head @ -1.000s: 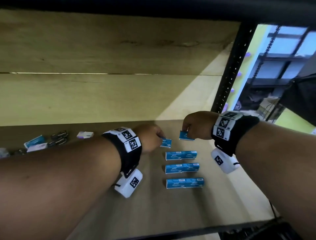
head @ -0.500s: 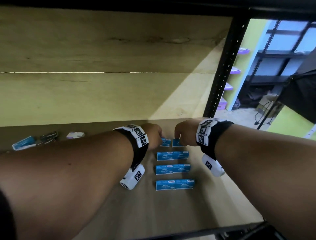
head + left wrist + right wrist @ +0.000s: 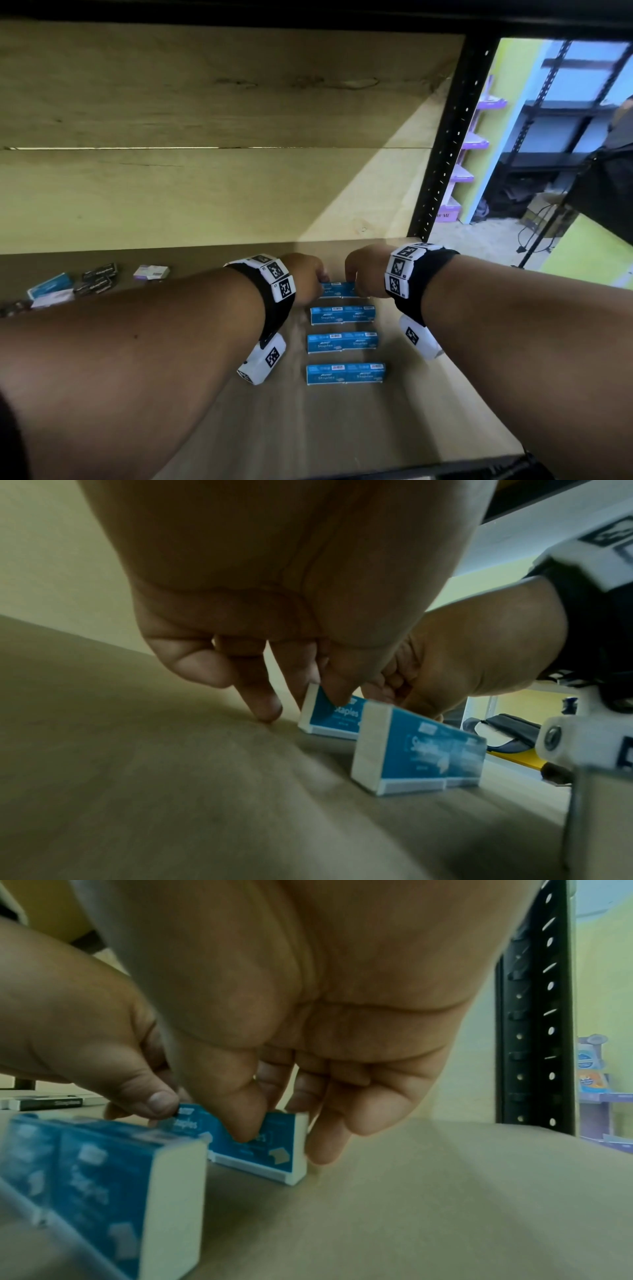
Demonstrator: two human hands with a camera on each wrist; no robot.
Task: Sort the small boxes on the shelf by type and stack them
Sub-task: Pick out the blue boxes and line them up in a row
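Observation:
Both hands reach to the back of the wooden shelf [image 3: 342,428]. My left hand [image 3: 319,276] pinches a small blue staples box [image 3: 329,291] that stands on the shelf. My right hand [image 3: 350,279] pinches a second blue box [image 3: 350,290] set right beside it. In the left wrist view, the left hand [image 3: 322,693] has its thumb and fingers on its box [image 3: 330,718]. In the right wrist view, the right hand [image 3: 281,1139] holds its box [image 3: 274,1150] by the front and end. Three rows of paired blue boxes [image 3: 342,342] lie in front.
At the far left of the shelf lie mixed boxes: black ones [image 3: 99,274], a purple-white one [image 3: 152,272], a blue one [image 3: 51,283]. A black perforated post [image 3: 452,137] bounds the shelf on the right. The dark front edge [image 3: 411,469] runs below.
Both hands have come down and together, setting the two blue boxes side by side on the shelf behind the three rows. The view has shifted slightly.

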